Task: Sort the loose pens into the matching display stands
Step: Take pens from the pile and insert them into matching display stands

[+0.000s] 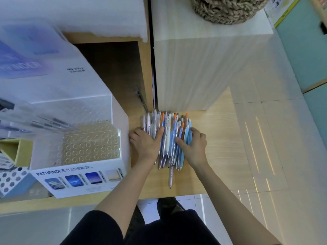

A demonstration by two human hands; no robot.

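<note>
Left grip [146, 141] and right grip [193, 146] clutch pens [169, 137]; tips nearward, axes front-to-back.

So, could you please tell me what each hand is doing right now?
Left hand: fingers curled over the pile of blue, white and clear plastic pens.
Right hand: curled round the same pile's right edge.
</note>
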